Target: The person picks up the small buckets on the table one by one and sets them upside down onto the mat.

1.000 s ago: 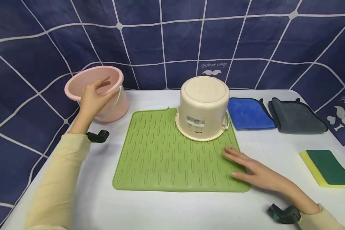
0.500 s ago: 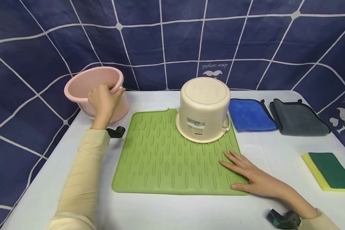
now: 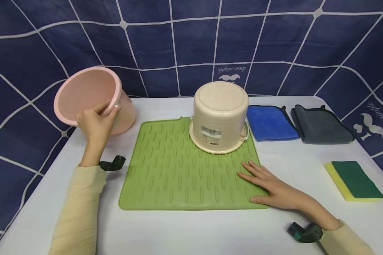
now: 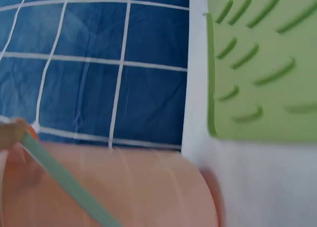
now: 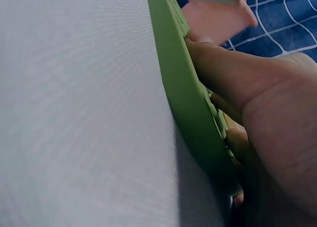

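Note:
My left hand (image 3: 97, 122) grips the rim of a pink bucket (image 3: 126, 113) at the back left, its fingers over the edge and inside. The bucket tilts to the left, its mouth turned up and toward me. Its pale handle (image 4: 69, 182) hangs along the outside in the left wrist view. My right hand (image 3: 274, 187) rests with spread, straight fingers on the right front corner of a green ribbed mat (image 3: 178, 177). Upside down on the mat's back right part stands a cream bucket (image 3: 220, 113), its rim down.
Behind the mat's right side lie a folded blue cloth (image 3: 271, 122) and a folded grey cloth (image 3: 322, 125). A green and yellow sponge (image 3: 354, 180) sits at the right. A dark blue checked curtain (image 3: 153, 46) stands along the back of the white table (image 3: 194, 233).
My left hand has come down onto the pink bucket's rim and taken hold of it. The bucket has tipped to the left. The right hand has settled on the mat.

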Demonstrator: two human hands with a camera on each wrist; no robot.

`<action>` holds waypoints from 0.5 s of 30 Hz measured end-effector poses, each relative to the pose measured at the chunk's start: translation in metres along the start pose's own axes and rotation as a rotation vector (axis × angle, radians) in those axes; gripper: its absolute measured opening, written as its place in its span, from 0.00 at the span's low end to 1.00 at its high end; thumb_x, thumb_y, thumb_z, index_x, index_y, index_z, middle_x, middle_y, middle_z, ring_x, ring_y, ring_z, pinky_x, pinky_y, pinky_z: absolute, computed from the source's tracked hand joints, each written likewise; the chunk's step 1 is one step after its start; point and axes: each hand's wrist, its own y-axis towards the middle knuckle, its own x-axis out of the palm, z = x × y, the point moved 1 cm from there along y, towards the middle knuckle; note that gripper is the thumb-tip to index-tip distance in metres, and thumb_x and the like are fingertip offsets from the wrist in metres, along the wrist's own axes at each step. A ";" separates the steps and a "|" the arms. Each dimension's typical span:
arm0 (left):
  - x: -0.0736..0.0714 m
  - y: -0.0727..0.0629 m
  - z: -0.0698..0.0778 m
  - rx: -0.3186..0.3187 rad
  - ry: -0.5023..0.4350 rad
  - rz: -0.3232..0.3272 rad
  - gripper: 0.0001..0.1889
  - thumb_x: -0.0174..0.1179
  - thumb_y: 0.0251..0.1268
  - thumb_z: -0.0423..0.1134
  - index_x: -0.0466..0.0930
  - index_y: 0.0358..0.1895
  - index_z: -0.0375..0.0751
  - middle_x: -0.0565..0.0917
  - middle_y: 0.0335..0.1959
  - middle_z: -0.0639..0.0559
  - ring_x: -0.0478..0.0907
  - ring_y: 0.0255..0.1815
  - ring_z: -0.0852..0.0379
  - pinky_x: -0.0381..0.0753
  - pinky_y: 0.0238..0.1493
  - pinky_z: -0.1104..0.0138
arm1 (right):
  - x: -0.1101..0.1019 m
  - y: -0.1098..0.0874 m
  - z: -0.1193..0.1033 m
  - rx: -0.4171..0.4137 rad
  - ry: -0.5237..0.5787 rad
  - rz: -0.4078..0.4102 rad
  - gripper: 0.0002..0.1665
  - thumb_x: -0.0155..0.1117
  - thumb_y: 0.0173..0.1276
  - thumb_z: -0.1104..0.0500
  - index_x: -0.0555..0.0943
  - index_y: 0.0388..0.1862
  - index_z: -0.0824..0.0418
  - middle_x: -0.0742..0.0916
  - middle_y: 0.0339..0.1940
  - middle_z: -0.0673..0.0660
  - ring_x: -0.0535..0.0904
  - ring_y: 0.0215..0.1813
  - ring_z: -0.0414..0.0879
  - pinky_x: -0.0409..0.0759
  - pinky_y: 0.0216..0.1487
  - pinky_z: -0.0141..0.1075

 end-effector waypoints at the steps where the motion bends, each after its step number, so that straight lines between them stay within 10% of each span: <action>1: -0.006 -0.001 -0.003 -0.004 -0.024 0.014 0.16 0.70 0.51 0.44 0.86 0.44 0.42 0.85 0.37 0.45 0.77 0.42 0.45 0.58 0.57 0.60 | 0.000 0.001 0.000 0.007 0.007 -0.008 0.41 0.64 0.63 0.47 0.61 0.72 0.53 0.56 0.74 0.61 0.43 0.73 0.60 0.31 0.66 0.28; 8: -0.060 -0.016 0.010 -0.040 -0.238 0.043 0.15 0.73 0.46 0.37 0.87 0.41 0.40 0.84 0.30 0.63 0.73 0.35 0.66 0.63 0.44 0.75 | -0.006 0.004 -0.006 0.090 0.037 -0.065 0.41 0.63 0.64 0.45 0.60 0.73 0.51 0.56 0.74 0.58 0.43 0.73 0.60 0.30 0.66 0.28; 15: -0.116 -0.045 0.062 -0.134 -0.616 -0.234 0.18 0.70 0.44 0.22 0.82 0.44 0.26 0.85 0.34 0.46 0.77 0.36 0.54 0.75 0.32 0.76 | -0.046 0.022 -0.059 0.027 -0.103 -0.021 0.39 0.63 0.65 0.48 0.61 0.72 0.50 0.64 0.71 0.53 0.49 0.73 0.54 0.37 0.69 0.36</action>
